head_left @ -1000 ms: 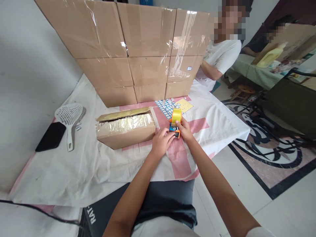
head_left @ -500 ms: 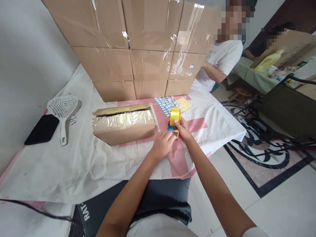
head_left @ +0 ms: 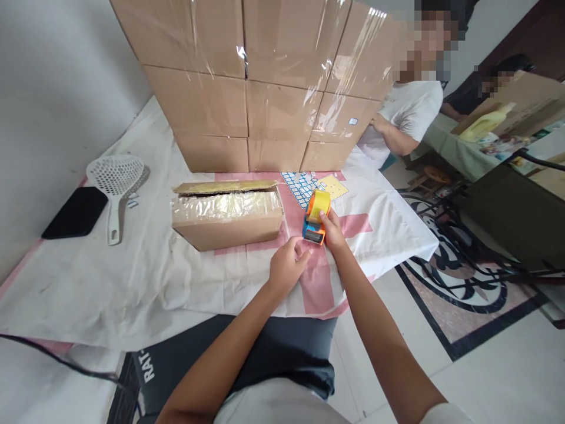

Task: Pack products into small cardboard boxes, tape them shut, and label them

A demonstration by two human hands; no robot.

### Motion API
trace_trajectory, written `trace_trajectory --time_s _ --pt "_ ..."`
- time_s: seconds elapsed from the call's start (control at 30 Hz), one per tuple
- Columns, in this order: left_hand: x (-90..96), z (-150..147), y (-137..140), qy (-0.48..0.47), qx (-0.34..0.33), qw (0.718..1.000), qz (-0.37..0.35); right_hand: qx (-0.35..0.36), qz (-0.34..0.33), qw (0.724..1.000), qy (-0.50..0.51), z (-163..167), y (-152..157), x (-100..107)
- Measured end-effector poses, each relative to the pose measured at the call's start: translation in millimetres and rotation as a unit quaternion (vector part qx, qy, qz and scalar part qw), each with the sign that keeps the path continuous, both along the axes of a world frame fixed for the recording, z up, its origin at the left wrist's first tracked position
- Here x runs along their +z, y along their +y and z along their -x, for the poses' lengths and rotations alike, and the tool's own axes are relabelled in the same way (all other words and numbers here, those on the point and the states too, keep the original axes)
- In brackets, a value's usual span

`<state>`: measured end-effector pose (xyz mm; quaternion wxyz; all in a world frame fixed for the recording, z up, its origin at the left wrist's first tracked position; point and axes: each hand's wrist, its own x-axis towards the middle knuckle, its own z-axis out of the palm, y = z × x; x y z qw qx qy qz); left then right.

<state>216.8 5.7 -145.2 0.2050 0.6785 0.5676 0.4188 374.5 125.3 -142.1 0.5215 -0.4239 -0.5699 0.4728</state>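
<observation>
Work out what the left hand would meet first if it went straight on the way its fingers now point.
Most likely the tape dispenser, which the right hand holds just ahead of the left hand, though depth is unclear.

The dispenser (head_left: pixel 313 226) has a blue and orange body and carries a thick yellow roll (head_left: pixel 322 203). The roll stands on edge at the far end, its orange core showing on the left and its wound face turned up. A dark strip crosses the near end, which points toward the person; orange shows beside it on the right. The right grip (head_left: pixel 334 233) holds the dispenser by its right side, over the desk (head_left: pixel 247 288); whether its base touches down cannot be told.
</observation>
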Motion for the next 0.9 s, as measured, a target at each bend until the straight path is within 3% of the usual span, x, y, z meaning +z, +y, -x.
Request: trace_trajectory --time_s 0.27,0.63,0.9 --pt "6.3 -1 43 -0.054 0.011 0.998 0.030 -0.003 -0.006 1.000 -0.018 0 0 0" --pt "-1.9 -9 50 -0.112 0.047 0.992 0.023 0.008 -0.006 1.000 -0.014 2 2 -1" --pt "2.2 3 32 -0.058 -0.054 0.996 -0.029 0.010 -0.008 1.000 -0.002 2 -1 2"
